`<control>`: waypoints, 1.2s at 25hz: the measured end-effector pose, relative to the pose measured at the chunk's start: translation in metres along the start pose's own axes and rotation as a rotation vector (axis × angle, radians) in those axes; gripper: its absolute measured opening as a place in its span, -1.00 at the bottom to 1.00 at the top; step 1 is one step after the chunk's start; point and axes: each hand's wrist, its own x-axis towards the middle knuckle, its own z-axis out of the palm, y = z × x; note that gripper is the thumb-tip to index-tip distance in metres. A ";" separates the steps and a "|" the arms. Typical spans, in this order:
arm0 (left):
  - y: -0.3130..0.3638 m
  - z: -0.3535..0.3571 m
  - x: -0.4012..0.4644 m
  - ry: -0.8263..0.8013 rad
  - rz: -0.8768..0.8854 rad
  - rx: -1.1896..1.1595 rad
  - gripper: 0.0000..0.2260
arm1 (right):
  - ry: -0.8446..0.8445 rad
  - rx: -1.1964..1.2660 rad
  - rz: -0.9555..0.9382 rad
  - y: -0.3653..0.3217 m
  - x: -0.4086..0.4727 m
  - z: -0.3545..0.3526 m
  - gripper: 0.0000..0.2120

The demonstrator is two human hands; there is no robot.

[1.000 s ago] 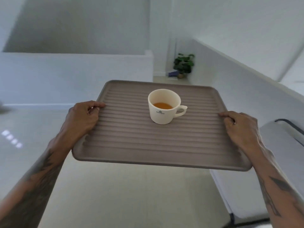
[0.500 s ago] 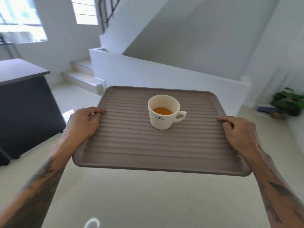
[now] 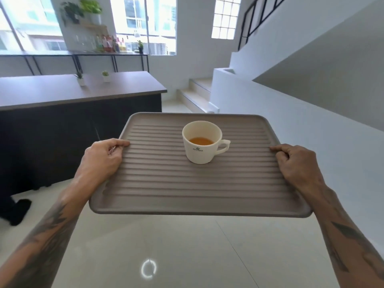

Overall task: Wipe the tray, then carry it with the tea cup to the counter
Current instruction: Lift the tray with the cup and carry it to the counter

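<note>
I hold a grey-brown ribbed tray (image 3: pixel 187 188) level in the air above the floor. My left hand (image 3: pixel 102 156) grips its left rim, thumb on top. My right hand (image 3: pixel 295 161) grips the right rim the same way. A white tea cup (image 3: pixel 200 149) with amber tea stands upright on the tray's far middle, handle pointing right. The dark counter (image 3: pixel 62 90) with a brown top lies ahead to the left, its near corner just beyond the tray's far left edge.
Two small potted plants (image 3: pixel 81 79) stand on the counter top. A white staircase (image 3: pixel 199 94) with a low white wall rises ahead right. A shelf of bottles (image 3: pixel 108 45) runs under the windows. Glossy tiled floor (image 3: pixel 166 256) lies below. A dark shoe (image 3: pixel 18 210) shows at left.
My view has swung left from the white wall and plant to the counter and stairs. Both hands keep the same grip on the tray, and the cup has stayed in place.
</note>
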 end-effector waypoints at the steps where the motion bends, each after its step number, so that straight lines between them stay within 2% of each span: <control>1: -0.009 -0.006 0.022 0.018 -0.010 0.014 -0.75 | -0.002 0.027 -0.013 -0.011 0.020 0.022 -0.73; 11: -0.059 -0.045 0.231 0.129 -0.087 0.048 -0.77 | -0.086 0.147 -0.076 -0.125 0.219 0.197 -0.74; 23: -0.122 -0.014 0.418 0.367 -0.297 0.107 -0.76 | -0.270 0.261 -0.316 -0.215 0.471 0.418 -0.75; 30: -0.162 -0.014 0.533 0.422 -0.377 0.141 -0.76 | -0.295 0.280 -0.397 -0.279 0.567 0.531 -0.76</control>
